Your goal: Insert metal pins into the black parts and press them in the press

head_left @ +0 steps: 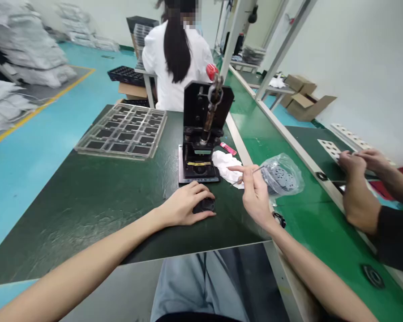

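My left hand (pixel 184 203) rests on the dark green table, its fingers and thumb closed round a small black round part (pixel 206 205). Over the table's right side, my right hand (pixel 256 194) pinches a thin metal rod, perhaps tweezers (pixel 258 169); its exact kind is hard to make out. Just behind the left hand stands a black hand press (pixel 201 134) with a red-knobbed lever. A crumpled white cloth (pixel 226 164) lies between the press and my right hand. Beyond that hand is a clear plastic bag (pixel 282 176) of small dark parts.
A clear compartment tray (pixel 124 132) lies at the table's back left. A pink packet (pixel 228 148) is beside the press. Black round parts (pixel 372 276) sit on the green belt to the right. A co-worker's hands (pixel 359 163) work across it; another person sits ahead.
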Available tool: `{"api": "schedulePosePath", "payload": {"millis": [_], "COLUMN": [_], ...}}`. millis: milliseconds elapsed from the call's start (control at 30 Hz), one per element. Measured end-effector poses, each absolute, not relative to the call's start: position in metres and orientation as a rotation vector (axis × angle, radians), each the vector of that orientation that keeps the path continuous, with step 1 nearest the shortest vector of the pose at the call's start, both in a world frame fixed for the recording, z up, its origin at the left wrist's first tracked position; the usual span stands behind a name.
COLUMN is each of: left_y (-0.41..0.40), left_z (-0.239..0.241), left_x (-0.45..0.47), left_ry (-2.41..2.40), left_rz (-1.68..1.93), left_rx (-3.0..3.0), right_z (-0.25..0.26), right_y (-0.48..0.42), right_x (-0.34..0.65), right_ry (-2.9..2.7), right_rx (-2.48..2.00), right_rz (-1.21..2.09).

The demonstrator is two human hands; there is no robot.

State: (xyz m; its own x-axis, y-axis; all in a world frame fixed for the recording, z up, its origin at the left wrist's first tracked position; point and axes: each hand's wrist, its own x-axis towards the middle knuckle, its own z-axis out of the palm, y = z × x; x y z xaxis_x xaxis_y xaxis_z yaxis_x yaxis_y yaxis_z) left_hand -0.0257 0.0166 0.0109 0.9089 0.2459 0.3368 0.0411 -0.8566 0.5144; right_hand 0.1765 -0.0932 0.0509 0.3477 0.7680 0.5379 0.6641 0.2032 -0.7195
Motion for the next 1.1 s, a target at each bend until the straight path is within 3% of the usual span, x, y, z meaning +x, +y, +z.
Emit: {"api": "schedulePosePath", "payload": {"millis": [167,567,733,900,1100], "left_y": [0.022,0.033,0.032,0.022,0.017], "left_z": [0.01,0.014,0.009,0.002,0.004], "left_x": [-0.028,-0.035,-0.031,-0.028,-0.028], "left_ry": [0.22,0.085,0.107,0.151,0.211], "left_rz": [0.555,0.356,0.459,0.527,0.498], "left_rx": [2.379,2.33,2.31,2.453,2.448], "right_z": [0.041,0.016,0.029,0.047,0.023], "right_y": [-0.031,-0.005,-0.021,-0.071,-0.115], "right_x": [0.168,0.164,0.161,0.155,0.15], "right_ry": [-1.356,-1.508,-1.357,-1.273,-1.209], "right_rx": [-1.338,-1.359,-1.341,-1.404,-1.516], "right_rz": [0.399,0.358,0.28,0.494,0.501]}}
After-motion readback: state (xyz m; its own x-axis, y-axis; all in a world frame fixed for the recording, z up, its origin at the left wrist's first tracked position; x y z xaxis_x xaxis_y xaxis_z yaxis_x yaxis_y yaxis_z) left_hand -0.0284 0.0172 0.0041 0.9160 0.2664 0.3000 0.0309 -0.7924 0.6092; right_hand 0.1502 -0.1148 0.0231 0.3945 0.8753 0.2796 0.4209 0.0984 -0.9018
